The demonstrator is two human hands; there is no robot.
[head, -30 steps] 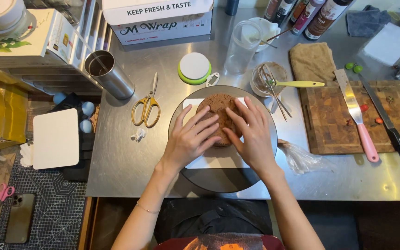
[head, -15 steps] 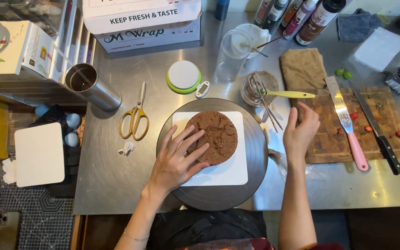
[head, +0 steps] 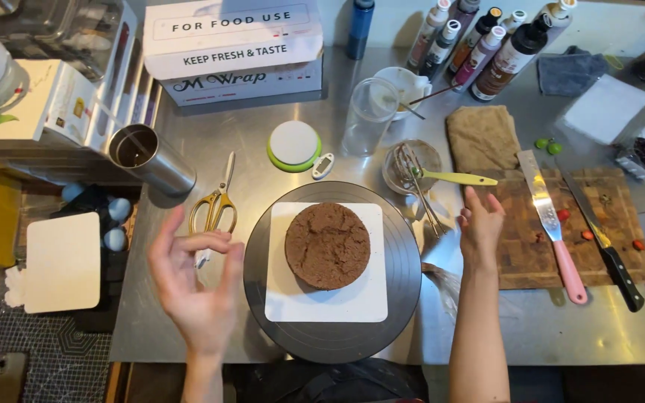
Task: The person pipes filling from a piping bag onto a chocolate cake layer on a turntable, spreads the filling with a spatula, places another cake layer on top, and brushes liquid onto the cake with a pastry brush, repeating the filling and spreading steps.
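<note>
Both hands lifted: left hand [head: 195,287] palm-up, right hand [head: 481,224] outstretched.

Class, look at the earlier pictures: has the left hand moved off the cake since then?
Yes. The left hand has lifted off the cake and drawn leftward, now open beside the turntable, below the scissors.

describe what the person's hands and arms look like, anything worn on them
Both forearms are bare, with no sleeves in view. The left hand and right hand wear no gloves, and no rings or watch can be made out.
</note>
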